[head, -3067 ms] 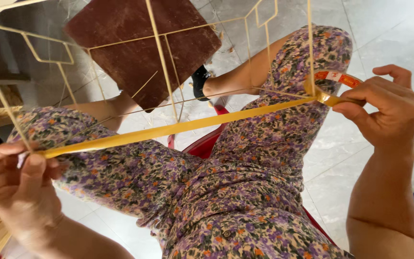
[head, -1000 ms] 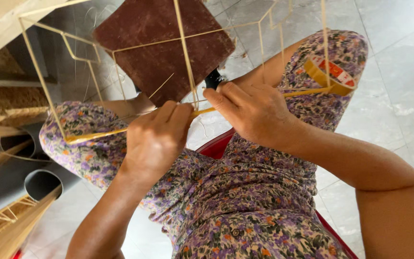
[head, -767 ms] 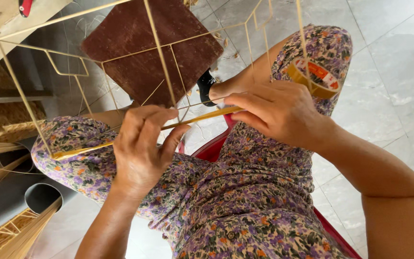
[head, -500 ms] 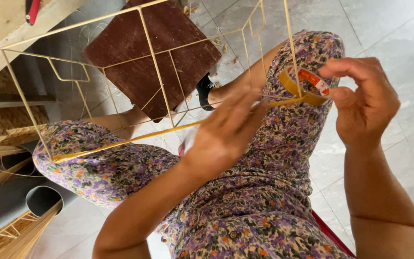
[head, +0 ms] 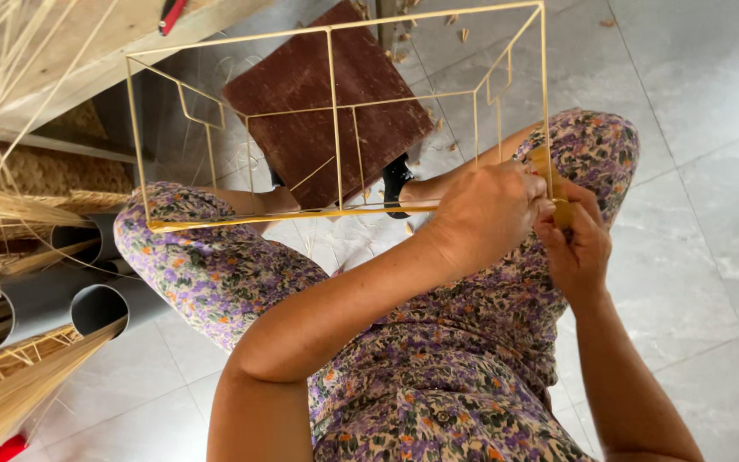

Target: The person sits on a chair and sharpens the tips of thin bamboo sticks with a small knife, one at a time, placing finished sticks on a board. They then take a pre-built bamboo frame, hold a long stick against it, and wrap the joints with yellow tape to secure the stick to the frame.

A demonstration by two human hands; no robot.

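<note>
Both hands are bunched up at the right-hand corner of a thin yellow wire frame (head: pixel 335 111), right over the knee. The left hand (head: pixel 485 214) is closed around the end of a flat yellow strip (head: pixel 301 216) where it meets the frame's upright bar, knuckles facing the camera. The right hand (head: pixel 579 244) is tucked just behind it, fingers pinched on a yellowish roll (head: pixel 549 175) of the same stuff, mostly hidden, so how much is left on it can't be told.

The strip is stretched tight along the frame's bottom edge, running from the hands all the way over to the other corner above the far knee. The frame itself is propped across both knees, which are covered by a purple floral garment (head: pixel 438 376).

Seen through the wires is a dark red square board (head: pixel 327 94) on the grey tiled floor (head: pixel 703 171). Off to the left, grey pipes (head: pixel 104 304) and bundles of straw-coloured stalks (head: pixel 10 385) are piled up.
</note>
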